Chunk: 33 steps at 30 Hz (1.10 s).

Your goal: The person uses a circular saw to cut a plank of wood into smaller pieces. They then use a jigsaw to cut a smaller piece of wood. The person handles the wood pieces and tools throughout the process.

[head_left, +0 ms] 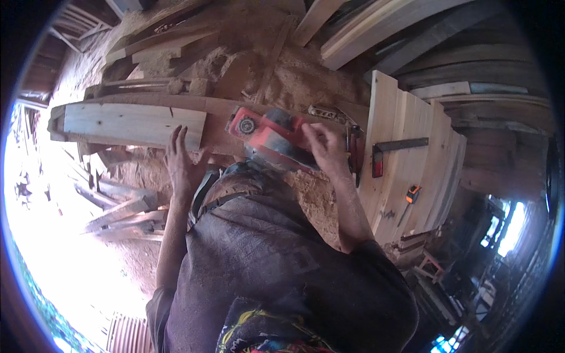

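A red and dark power planer (273,135) sits on the wooden bench beam in front of me. At its right end is my right hand (327,147), with bent fingers apart beside the tool's body; whether the fingertips touch it is hard to see. To the left, a pale planed board (126,125) lies along the beam. My left hand (180,160) is by the right end of this board, fingers spread and holding nothing.
Pale boards (385,123) lie side by side at the right, bearing a try square (378,160) and an orange-black tape measure (413,194). Dark slim tools (355,147) lie beside them. Offcuts (126,209) are piled at the left. Sawdust (318,197) covers the ground. Long beams (365,32) stand behind.
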{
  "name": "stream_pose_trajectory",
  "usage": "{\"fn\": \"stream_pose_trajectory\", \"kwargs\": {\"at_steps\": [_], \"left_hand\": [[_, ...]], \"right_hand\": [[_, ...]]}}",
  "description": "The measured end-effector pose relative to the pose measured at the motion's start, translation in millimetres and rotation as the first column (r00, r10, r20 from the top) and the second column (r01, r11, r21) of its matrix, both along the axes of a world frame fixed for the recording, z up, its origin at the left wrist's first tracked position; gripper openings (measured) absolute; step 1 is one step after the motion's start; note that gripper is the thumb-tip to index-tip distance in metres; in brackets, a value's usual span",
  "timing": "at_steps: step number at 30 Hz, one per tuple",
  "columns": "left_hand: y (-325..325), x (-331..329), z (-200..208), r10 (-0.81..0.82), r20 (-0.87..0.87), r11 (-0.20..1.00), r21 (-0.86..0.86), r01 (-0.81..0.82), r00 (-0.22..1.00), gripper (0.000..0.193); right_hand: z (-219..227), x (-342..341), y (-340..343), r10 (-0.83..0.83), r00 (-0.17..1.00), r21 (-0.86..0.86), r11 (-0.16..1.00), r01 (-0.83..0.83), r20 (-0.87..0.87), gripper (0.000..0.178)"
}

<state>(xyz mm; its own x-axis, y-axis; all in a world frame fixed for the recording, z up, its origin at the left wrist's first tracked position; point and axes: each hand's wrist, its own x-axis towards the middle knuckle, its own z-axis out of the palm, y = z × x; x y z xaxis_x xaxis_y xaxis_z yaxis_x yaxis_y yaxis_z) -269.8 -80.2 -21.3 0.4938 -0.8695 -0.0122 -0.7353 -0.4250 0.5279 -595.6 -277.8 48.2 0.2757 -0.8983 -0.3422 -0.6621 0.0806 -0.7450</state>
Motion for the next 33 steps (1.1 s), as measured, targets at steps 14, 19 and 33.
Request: {"fn": "stream_pose_trajectory", "kwargs": {"at_steps": [14,19,33], "left_hand": [[0,24,-45,-0.158,0.215,0.958,0.272,0.096,0.964,0.080],[12,50,-13,-0.111,-0.137,0.994,-0.008,0.111,0.984,0.098],[-25,-39,87,-0.082,-0.129,0.954,-0.299,0.040,0.988,0.083]], "right_hand": [[-86,-235,1,-0.544,0.761,-0.486,0.802,0.347,-0.353,0.034],[-81,-235,-35,-0.433,0.861,-0.676,0.721,0.154,-0.265,0.051],[60,171,49,0.737,0.649,-0.385,0.664,-0.641,0.189,0.065]]}}
